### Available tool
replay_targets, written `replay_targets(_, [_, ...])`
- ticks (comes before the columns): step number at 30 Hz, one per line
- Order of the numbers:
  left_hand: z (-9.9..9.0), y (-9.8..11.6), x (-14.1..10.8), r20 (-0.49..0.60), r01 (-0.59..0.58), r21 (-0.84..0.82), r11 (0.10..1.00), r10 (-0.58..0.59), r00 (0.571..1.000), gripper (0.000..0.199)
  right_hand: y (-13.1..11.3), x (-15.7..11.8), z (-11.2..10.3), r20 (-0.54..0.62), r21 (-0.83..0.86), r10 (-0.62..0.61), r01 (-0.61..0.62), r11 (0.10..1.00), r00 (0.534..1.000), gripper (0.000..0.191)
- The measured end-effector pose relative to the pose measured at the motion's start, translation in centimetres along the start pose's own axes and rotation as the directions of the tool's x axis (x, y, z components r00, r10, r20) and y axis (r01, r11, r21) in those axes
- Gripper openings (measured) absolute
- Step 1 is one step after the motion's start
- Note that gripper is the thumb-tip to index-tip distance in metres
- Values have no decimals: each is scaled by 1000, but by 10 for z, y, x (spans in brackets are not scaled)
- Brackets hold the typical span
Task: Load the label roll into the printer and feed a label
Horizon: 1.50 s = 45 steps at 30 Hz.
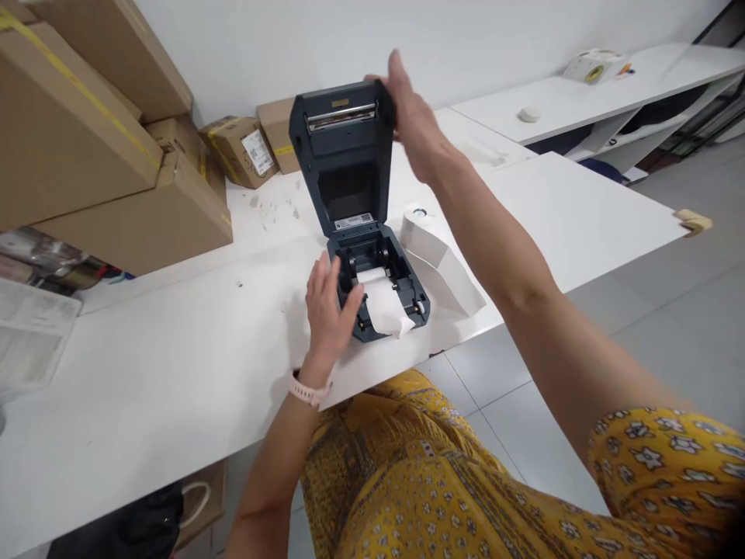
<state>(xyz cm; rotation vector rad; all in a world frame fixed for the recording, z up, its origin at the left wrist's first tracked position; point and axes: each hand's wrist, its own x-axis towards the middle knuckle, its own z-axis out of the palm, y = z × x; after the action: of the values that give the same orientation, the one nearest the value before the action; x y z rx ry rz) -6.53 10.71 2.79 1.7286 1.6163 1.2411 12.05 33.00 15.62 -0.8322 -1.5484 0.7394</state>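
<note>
A dark grey label printer [378, 335] stands on the white table with its lid [349, 167] raised upright. Inside its base lies a roll of white label paper [371, 276], and a loose strip [387, 308] runs over the front edge. My right hand [410, 116] holds the lid's upper right edge, thumb pointing up, some fingers hidden behind it. At the left side of the base, my left hand [333, 310] rests with fingers spread. To the right of the printer a folded length of white label strip [442, 264] lies on the table.
Cardboard boxes [192, 206] are piled at the left and back against the wall. A clear plastic container [32, 334] sits at the far left. On the right, a white shelf unit [617, 101] carries a small white round object [528, 115] and a white box [594, 66].
</note>
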Motion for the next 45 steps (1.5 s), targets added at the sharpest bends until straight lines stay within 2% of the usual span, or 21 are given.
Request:
replay_targets(2, [0,12,-25,138,-184,60,981,175,975,40,-4,5,8,25,17,85,-86,996,996,59])
replay_targets(5, [7,24,-65,291,-373,44,927,345,892,30,-19,-39,6,-22,6,48,-48,999,999,61])
replay_targets(9, [10,25,-109,250,-560,19,828,538,805,37,-30,-140,-13,80,-23,-31,33,999,996,71])
replay_targets(11, [6,23,-122,224,-615,8,789,598,770,40,-28,-186,-21,147,-65,-96,107,992,984,51])
replay_targets(13, [0,22,-126,129,-612,44,790,603,787,39,-20,-221,-25,214,-142,-116,149,979,970,33])
replay_targets(16, [-5,22,-109,-219,-418,104,902,431,875,38,-1,-249,-22,164,-168,38,-10,986,986,32])
replay_targets(17, [-4,22,-98,-346,-275,67,959,281,895,42,5,-254,-20,138,-137,117,-98,986,983,43])
replay_targets(18, [-3,22,-86,-358,-121,-19,992,106,928,56,11,-257,-17,131,-97,193,-181,979,972,57])
replay_targets(20, [2,21,-62,-163,159,-245,956,-202,966,76,19,-260,-13,174,-25,312,-312,950,934,76])
replay_targets(23, [10,17,-42,145,359,-432,827,-330,933,81,24,-263,-12,246,-19,372,-379,925,895,78])
replay_targets(25, [14,15,-39,185,349,-472,809,-297,937,78,25,-265,-13,242,-26,372,-377,926,896,79])
replay_targets(32, [14,16,-41,134,230,-427,874,-191,973,69,24,-263,-13,194,66,409,-428,902,892,92])
replay_targets(33, [14,18,-47,95,212,-392,895,-189,977,68,23,-263,-12,178,50,394,-408,912,902,91])
replay_targets(35, [16,22,-66,-113,159,-287,945,-198,974,62,22,-264,-9,142,0,344,-348,938,928,87])
replay_targets(37, [22,24,-91,-377,129,-214,968,-203,904,43,22,-266,-5,107,-33,288,-286,958,952,83])
replay_targets(38, [26,25,-102,-371,150,-268,952,-246,896,32,22,-267,-3,90,-34,265,-263,964,960,81])
replay_targets(39, [30,26,-111,-198,235,-355,905,-318,927,35,22,-268,-1,77,-29,251,-249,968,965,81])
replay_targets(40, [35,27,-116,17,349,-428,833,-379,925,43,23,-269,1,65,-21,244,-243,970,968,81])
replay_targets(42, [43,30,-115,393,570,-491,659,-417,820,53,24,-269,3,50,-17,244,-244,970,968,81])
replay_targets(43, [46,32,-110,496,641,-498,584,-414,763,55,24,-269,3,49,-20,246,-245,969,968,81])
replay_targets(45, [51,38,-98,569,700,-519,490,-414,711,56,25,-269,3,47,-24,241,-240,970,969,79])
